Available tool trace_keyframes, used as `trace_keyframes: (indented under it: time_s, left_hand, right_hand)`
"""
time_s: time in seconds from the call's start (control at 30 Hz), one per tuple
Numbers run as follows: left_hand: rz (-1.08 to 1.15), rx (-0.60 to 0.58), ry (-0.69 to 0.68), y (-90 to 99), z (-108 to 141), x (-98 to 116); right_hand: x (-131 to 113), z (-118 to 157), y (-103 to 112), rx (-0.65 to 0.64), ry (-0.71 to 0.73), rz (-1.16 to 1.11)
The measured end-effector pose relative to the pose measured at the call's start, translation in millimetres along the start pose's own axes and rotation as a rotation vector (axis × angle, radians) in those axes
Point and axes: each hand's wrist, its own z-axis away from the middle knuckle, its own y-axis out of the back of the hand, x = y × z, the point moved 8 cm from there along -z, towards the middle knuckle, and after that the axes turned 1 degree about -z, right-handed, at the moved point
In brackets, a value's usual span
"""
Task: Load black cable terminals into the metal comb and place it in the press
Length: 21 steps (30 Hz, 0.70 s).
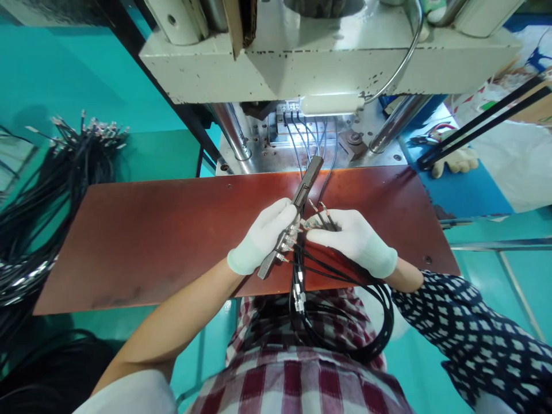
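Observation:
In a white glove, my left hand (266, 234) is closed around a dark metal bar (307, 181) that slants over the brown board. Several metal connectors (285, 240) sit in a row along the bar's lower half. My right hand (348, 234), also gloved, is closed on black cables (330, 219) whose stripped ends stick up between its fingers. Its fingertips are beside the bar, at the connectors; the exact contact is hidden. From there a loop of black cables (383, 322) hangs down over the lap, with metal connectors (299, 292) among them.
Beyond the brown board (172, 241) stands a press (276, 75) with steel posts. Several thin cables run from a block (288, 109) in it toward the board. A big cable bundle (81, 172) lies at left. On the blue surface at right lies a glove (457, 161).

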Motion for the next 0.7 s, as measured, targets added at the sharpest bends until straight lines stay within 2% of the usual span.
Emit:
trace_keyframes:
  time_s: [0.1, 0.23, 0.33, 0.47, 0.53, 0.63, 0.7]
  left_hand:
    - [-0.002, -0.016, -0.011, 0.1, -0.6, -0.6]
    - [0.043, -0.067, 0.042, -2.8, -0.3, -6.1]
    - [0.051, -0.098, 0.030, -5.3, -0.2, -6.0]
    - [0.041, -0.147, 0.024, -10.6, 1.0, -5.6]
    - [-0.068, -0.133, -0.016, -10.3, 2.2, -3.0]
    - [-0.380, -0.007, -0.124, -2.7, 4.2, 5.7]
    - [-0.453, 0.021, -0.135, -0.9, 4.8, 8.5]
  right_hand:
    - [-4.5, -1.6, 2.5, 0.032, 0.054, 0.003]
    - [-14.0, -3.4, 8.6, 0.092, 0.142, 0.096]
    - [-14.9, -6.8, 5.2, 0.038, 0.131, 0.097]
    - [-9.6, -11.8, -2.6, -0.043, 0.061, -0.023]
    - [-6.6, -13.1, -6.3, -0.056, 0.039, -0.044]
    - [-5.3, -12.7, -7.4, -0.017, 0.071, 0.026]
    - [-6.1, -10.2, -7.0, -0.008, 0.110, 0.092]
